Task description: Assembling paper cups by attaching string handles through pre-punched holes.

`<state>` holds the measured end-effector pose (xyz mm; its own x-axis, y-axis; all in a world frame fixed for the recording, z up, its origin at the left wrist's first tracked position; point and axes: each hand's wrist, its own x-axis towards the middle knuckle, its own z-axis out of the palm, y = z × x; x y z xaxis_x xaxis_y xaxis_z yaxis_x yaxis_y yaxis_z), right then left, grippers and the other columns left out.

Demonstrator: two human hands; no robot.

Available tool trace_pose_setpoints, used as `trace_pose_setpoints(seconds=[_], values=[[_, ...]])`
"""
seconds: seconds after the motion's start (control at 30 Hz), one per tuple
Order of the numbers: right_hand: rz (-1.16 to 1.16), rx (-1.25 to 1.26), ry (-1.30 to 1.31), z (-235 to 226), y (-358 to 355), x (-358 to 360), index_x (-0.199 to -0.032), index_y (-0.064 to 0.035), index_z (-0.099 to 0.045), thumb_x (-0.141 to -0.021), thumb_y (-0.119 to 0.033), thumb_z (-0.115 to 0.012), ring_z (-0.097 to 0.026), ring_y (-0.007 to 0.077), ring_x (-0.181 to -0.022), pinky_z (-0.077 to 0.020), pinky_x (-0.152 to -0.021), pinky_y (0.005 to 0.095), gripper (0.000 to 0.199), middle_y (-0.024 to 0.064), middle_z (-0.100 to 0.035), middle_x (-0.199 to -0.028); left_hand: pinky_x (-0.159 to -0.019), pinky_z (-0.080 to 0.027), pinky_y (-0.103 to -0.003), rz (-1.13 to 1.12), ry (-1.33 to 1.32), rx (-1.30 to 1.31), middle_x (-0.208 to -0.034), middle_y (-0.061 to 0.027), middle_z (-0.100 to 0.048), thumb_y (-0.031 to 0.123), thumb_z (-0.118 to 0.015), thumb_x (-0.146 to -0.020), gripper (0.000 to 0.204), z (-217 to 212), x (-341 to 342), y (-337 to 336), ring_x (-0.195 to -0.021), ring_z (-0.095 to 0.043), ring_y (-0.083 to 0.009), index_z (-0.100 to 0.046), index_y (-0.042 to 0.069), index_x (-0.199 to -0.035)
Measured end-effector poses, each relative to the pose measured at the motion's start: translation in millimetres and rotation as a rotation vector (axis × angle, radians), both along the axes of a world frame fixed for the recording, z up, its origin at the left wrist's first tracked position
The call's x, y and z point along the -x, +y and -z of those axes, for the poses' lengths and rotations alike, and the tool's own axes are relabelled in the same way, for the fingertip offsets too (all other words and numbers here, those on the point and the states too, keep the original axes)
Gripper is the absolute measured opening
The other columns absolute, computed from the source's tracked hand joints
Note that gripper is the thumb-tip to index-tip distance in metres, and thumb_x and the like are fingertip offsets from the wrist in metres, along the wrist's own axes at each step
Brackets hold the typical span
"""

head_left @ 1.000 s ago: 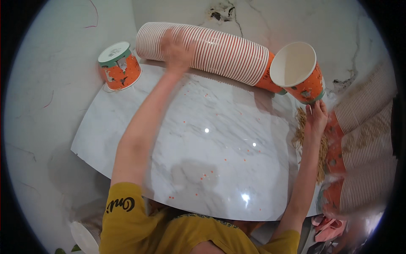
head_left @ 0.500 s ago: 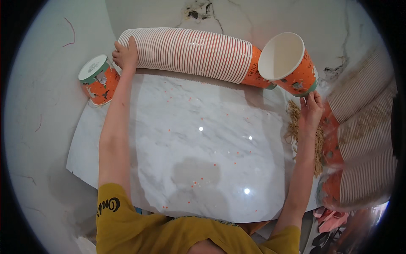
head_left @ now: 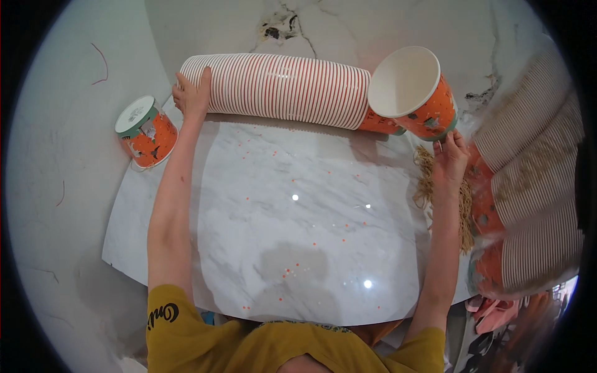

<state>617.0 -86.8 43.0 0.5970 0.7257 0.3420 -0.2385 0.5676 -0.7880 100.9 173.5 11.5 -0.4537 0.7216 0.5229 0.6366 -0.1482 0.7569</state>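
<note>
A long stack of nested orange-and-white paper cups (head_left: 280, 89) lies on its side along the far edge of a white marble table (head_left: 292, 230). My left hand (head_left: 191, 94) grips the stack's left end. My right hand (head_left: 451, 155) holds the base of a single orange paper cup (head_left: 413, 93), tilted with its white inside facing me, at the stack's right end. Another orange cup with a white lid (head_left: 146, 130) lies on its side off the table's left corner.
Several more stacks of nested cups (head_left: 535, 186) lie piled at the right. A tangle of tan string or straw (head_left: 463, 205) rests on the table's right edge. Small orange specks dot the marble. A white wall with a cracked patch (head_left: 280, 28) stands behind.
My left hand slid from the top middle of the stack to its left end. The single cup in my right hand stayed at the stack's right end.
</note>
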Motion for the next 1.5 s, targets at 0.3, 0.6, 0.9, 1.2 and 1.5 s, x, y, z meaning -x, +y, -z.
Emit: trace_pose_setpoints(seconds=[0.3,0.6,0.9,1.2,1.5], values=[[-0.371,0.006,0.062,12,6,59,-0.115,-0.0041,-0.06,-0.097,-0.01,-0.061,-0.059,0.0117,-0.093,-0.046,-0.084,0.0288,0.019,0.0024,-0.065,-0.106,-0.117,-0.024,-0.053,0.172,0.319,-0.028,-0.144,-0.0368,-0.036,0.061,-0.065,-0.083,0.099,4,-19,-54,-0.139,-0.028,-0.0507,-0.034,-0.005,-0.149],[-0.694,0.107,0.329,43,2,111,-0.122,-0.0012,-0.059,-0.093,-0.012,-0.063,-0.061,0.0164,-0.105,-0.0491,-0.084,0.0312,0.031,0.006,-0.065,-0.119,-0.116,-0.032,-0.044,0.914,0.286,-0.409,-0.151,-0.0165,-0.04,0.017,-0.079,-0.076,0.079,-40,-86,-209,-0.14,-0.037,-0.035,-0.044,0.007,-0.146],[-0.873,0.291,0.357,75,1,129,-0.117,0.0016,-0.06,-0.097,-0.014,-0.058,-0.063,0.0169,-0.094,-0.0523,-0.073,0.0286,0.026,0.009,-0.066,-0.115,-0.108,-0.041,-0.042,1.136,0.458,-0.469,-0.132,-0.012,-0.06,0.0,-0.076,-0.074,0.058,-35,-80,-221,-0.128,-0.053,-0.033,-0.06,0.004,-0.129],[-0.858,0.532,0.106,65,-12,143,-0.097,-0.0013,-0.061,-0.102,-0.025,-0.055,-0.065,0.0143,-0.073,-0.0543,-0.061,0.0269,0.024,0.0044,-0.064,-0.082,-0.09,-0.049,-0.028,1.176,-0.075,-0.035,-0.105,-0.0002,-0.065,0.009,-0.072,-0.088,0.024,-35,-64,-205,-0.103,-0.061,-0.0109,-0.065,0.004,-0.111],[-0.697,0.647,-0.169,61,-17,154,-0.087,-0.0048,-0.058,-0.102,-0.032,-0.056,-0.063,0.0138,-0.06,-0.0522,-0.051,0.0269,0.031,0.0038,-0.062,-0.071,-0.084,-0.048,-0.025,1.221,-0.12,0.075,-0.1,0.0026,-0.06,0.009,-0.07,-0.089,0.017,-37,-58,-200,-0.096,-0.058,-0.0079,-0.064,0.005,-0.104]])
